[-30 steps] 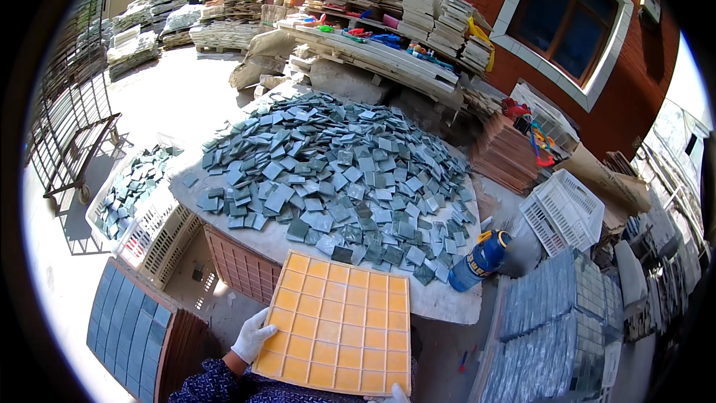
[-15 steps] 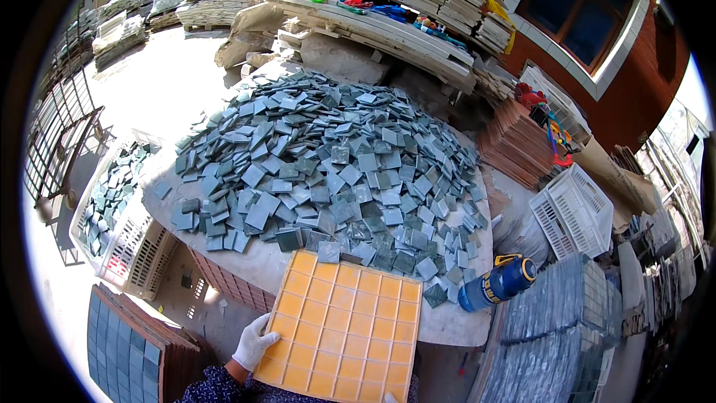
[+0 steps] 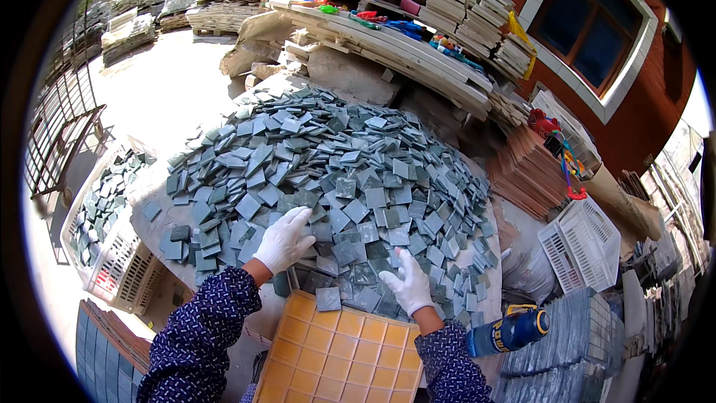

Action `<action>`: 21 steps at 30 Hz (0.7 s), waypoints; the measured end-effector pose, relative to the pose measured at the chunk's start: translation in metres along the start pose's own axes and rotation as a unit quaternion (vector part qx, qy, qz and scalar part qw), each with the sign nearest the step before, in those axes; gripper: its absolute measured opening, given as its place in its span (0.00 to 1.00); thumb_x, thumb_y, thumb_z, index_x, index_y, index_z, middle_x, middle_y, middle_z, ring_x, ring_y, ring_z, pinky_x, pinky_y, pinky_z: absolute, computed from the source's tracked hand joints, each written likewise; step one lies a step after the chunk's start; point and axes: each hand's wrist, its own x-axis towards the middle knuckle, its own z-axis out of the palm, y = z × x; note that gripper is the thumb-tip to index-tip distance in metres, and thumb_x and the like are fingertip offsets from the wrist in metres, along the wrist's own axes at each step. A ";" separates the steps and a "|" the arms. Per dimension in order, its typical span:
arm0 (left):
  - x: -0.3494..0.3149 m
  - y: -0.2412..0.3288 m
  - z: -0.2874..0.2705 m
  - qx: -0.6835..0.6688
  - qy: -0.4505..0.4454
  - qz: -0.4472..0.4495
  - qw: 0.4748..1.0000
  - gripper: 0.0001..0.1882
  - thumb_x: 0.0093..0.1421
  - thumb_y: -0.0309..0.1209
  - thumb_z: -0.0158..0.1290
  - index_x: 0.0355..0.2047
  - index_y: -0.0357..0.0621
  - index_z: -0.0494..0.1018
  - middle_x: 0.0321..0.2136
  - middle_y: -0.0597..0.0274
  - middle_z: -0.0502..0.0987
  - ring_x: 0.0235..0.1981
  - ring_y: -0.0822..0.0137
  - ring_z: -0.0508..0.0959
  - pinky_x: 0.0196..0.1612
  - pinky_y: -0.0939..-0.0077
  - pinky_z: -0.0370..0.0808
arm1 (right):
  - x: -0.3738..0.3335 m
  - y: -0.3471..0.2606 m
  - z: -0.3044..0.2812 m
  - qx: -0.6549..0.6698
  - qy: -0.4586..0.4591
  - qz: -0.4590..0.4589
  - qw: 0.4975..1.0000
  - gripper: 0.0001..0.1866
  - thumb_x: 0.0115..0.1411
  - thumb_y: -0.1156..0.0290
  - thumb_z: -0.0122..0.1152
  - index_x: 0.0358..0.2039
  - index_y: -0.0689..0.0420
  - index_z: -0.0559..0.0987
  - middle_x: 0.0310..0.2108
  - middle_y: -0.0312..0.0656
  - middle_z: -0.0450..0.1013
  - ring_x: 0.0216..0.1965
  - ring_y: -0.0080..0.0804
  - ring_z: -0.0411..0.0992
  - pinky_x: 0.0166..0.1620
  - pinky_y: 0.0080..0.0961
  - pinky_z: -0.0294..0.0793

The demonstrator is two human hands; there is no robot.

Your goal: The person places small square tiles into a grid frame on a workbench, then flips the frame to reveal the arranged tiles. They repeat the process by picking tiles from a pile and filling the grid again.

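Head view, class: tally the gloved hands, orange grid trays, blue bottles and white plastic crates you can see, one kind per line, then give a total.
Gloved hands: 2 (left hand, right hand)
Orange grid tray: 1
Blue bottle: 1
White plastic crates: 2 ()
Total: 6

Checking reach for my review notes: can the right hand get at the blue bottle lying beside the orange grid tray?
Probably yes. The right hand rests on the grey-green tiles, and the blue bottle lies just beyond that forearm, past the orange grid tray, with nothing between them.
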 end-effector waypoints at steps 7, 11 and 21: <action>0.138 -0.043 0.064 0.051 -0.019 -0.082 0.995 0.37 0.59 0.47 0.52 0.59 0.31 0.57 0.51 0.40 0.70 0.51 0.46 0.72 0.52 0.61 0.70 | 0.201 0.069 -0.029 -0.300 0.158 -0.067 0.938 0.61 0.38 0.41 0.72 0.66 0.53 0.51 0.64 0.53 0.52 0.64 0.50 0.51 0.65 0.39 0.53; 0.161 -0.041 0.082 0.085 0.012 -0.134 0.987 0.38 0.57 0.53 0.51 0.57 0.35 0.59 0.47 0.42 0.71 0.44 0.46 0.76 0.44 0.58 0.74 | 0.246 0.055 -0.047 -0.325 0.082 -0.056 0.940 0.66 0.33 0.43 0.76 0.68 0.49 0.46 0.65 0.52 0.51 0.65 0.50 0.50 0.67 0.39 0.48; 0.160 -0.018 0.101 0.006 0.032 -0.188 0.982 0.28 0.60 0.51 0.49 0.57 0.55 0.68 0.58 0.36 0.61 0.53 0.41 0.70 0.54 0.58 0.68 | 0.234 0.034 -0.020 -0.116 -0.004 -0.139 0.983 0.44 0.38 0.57 0.76 0.58 0.47 0.68 0.56 0.42 0.67 0.60 0.40 0.62 0.61 0.31 0.61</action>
